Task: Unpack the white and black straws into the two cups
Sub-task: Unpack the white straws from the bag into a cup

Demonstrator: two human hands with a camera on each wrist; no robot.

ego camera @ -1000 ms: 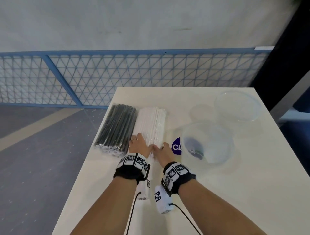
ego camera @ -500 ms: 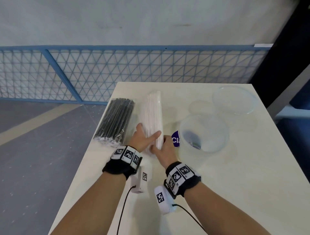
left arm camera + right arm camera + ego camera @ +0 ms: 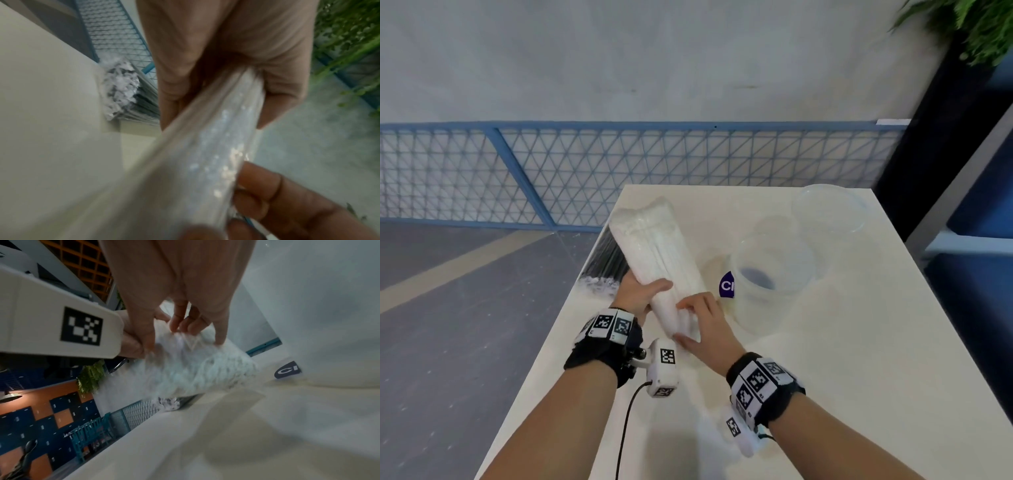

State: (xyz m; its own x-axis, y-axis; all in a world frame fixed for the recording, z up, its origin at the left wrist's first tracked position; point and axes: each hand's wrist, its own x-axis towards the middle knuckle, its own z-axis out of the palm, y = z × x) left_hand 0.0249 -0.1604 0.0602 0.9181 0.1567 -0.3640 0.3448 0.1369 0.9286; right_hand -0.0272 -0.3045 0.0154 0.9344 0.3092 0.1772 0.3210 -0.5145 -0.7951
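Head view shows the bench (image 3: 825,377) first, pale and bare at the near end, with everything crowded toward its far left corner. Next in size are the two clear cups: the near cup (image 3: 774,284) stands just right of the hands, the far cup (image 3: 828,212) behind it near the bench's back edge. Both look light, so a sideways knock from the pack could tip either one. The white straw pack (image 3: 654,260) is lifted and tilted, its far end up and away, its near end low. The left hand (image 3: 642,294) wraps round its lower part, thumb across the top. The right hand (image 3: 700,317) pinches the crinkled wrapper at the near end, apparently to tear it open. If the film gives way suddenly, I judge loose straws could slide out of the low end and scatter over the bench. The black straw pack (image 3: 606,260) lies flat at the left edge, half hidden behind the white one; a nudge there might push it off.
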